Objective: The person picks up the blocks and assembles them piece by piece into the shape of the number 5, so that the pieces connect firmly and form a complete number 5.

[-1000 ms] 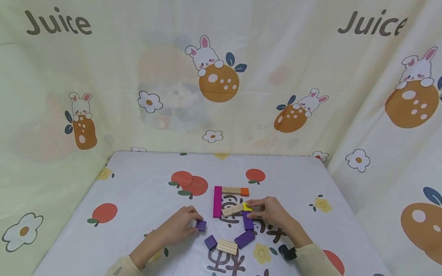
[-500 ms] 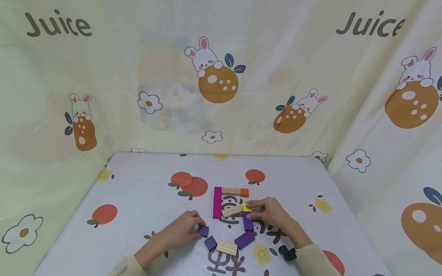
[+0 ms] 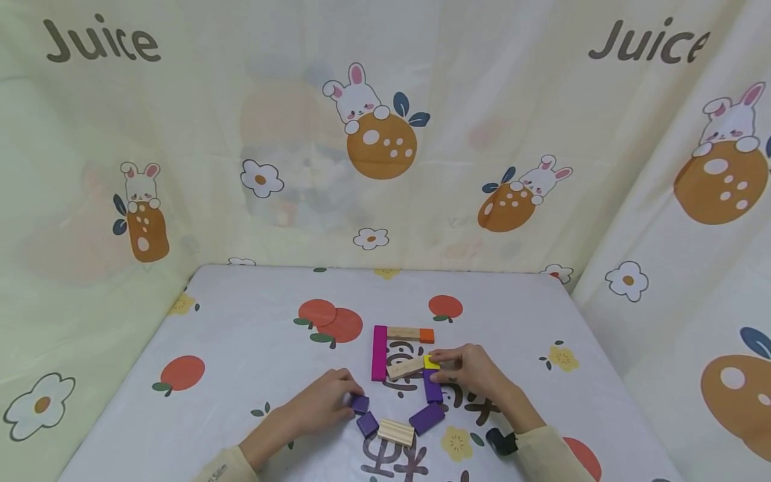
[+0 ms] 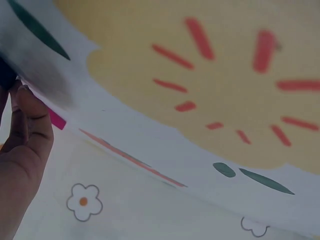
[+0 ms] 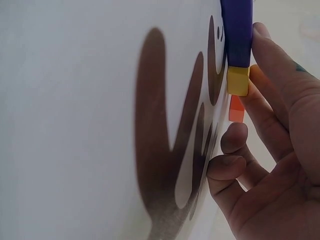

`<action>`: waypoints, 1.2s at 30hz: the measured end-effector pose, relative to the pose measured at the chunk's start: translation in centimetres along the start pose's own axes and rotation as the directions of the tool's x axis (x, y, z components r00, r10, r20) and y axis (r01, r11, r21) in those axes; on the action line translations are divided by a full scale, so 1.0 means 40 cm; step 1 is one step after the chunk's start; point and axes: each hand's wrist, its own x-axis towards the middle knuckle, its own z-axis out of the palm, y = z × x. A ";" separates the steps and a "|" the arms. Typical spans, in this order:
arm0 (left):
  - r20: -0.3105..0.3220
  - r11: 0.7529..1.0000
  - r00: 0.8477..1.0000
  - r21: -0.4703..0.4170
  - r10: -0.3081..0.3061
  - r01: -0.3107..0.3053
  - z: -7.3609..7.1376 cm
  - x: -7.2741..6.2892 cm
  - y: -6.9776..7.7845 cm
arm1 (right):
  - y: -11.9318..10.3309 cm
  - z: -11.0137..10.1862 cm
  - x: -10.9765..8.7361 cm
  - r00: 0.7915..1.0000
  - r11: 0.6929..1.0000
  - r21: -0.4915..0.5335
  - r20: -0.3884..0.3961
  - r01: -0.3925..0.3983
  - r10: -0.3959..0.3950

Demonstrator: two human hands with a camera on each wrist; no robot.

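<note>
In the head view my left hand (image 3: 325,402) pinches a small purple block (image 3: 361,405) just behind and left of a second purple block (image 3: 367,424). The left wrist view shows only a dark corner of the held block (image 4: 6,75) at its left edge. My right hand (image 3: 472,368) touches a yellow block (image 3: 430,362) and the longer purple block (image 3: 432,388) joined end to end with it. In the right wrist view the thumb (image 5: 262,37) lies against the purple block (image 5: 237,32), and the index finger reaches the yellow block (image 5: 238,81).
A magenta bar (image 3: 379,353) adjoins a plain wooden block (image 3: 403,334) that ends at an orange block (image 3: 426,335). Another wooden block (image 3: 406,367) slants toward the yellow one. Nearer are an angled purple block (image 3: 427,418) and a grooved wooden block (image 3: 395,432). A black object (image 3: 501,441) sits by the right sleeve.
My left hand has carried its small purple block rightward and nearer, close to the second purple block. The right hand stays at the yellow and purple blocks.
</note>
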 end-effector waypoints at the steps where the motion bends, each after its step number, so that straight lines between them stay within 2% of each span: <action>1: 0.003 1.000 1.000 0.001 -0.004 0.004 0.000 0.001 0.000 | 0.000 0.000 0.000 1.000 1.000 -0.001 0.001 0.000 0.000; 8: 0.015 1.000 1.000 -0.022 -0.010 0.010 0.002 -0.001 -0.012 | 0.002 -0.002 -0.003 1.000 1.000 0.004 0.006 0.008 -0.008; 15: -0.018 0.999 1.000 -0.042 -0.001 0.000 -0.014 -0.011 -0.032 | 0.006 -0.004 0.004 0.999 0.999 -0.012 0.027 0.034 -0.034; 19: -0.042 0.999 0.999 -0.035 -0.016 0.015 -0.033 -0.012 -0.030 | 0.002 -0.012 0.004 0.995 0.991 -0.101 0.063 0.083 -0.077; 23: -0.102 1.000 0.995 -0.022 -0.018 0.016 -0.048 -0.006 -0.022 | -0.014 -0.024 -0.003 0.986 0.955 -0.251 0.097 0.159 -0.138; 26: -0.171 1.000 0.985 0.006 -0.027 0.028 -0.056 0.003 -0.015 | -0.028 -0.029 -0.008 0.976 0.912 -0.350 0.104 0.215 -0.191; 30: -0.276 0.995 0.960 0.078 -0.038 0.062 -0.071 0.028 -0.007 | -0.042 -0.025 -0.016 0.969 0.875 -0.417 0.096 0.246 -0.226; 33: -0.337 0.984 0.941 0.152 -0.034 0.090 -0.084 0.052 -0.004 | -0.049 -0.023 -0.019 0.968 0.866 -0.434 0.091 0.249 -0.233; 36: -0.369 0.972 0.929 0.200 -0.037 0.119 -0.097 0.074 -0.004 | -0.052 -0.025 -0.018 0.967 0.874 -0.415 0.074 0.252 -0.244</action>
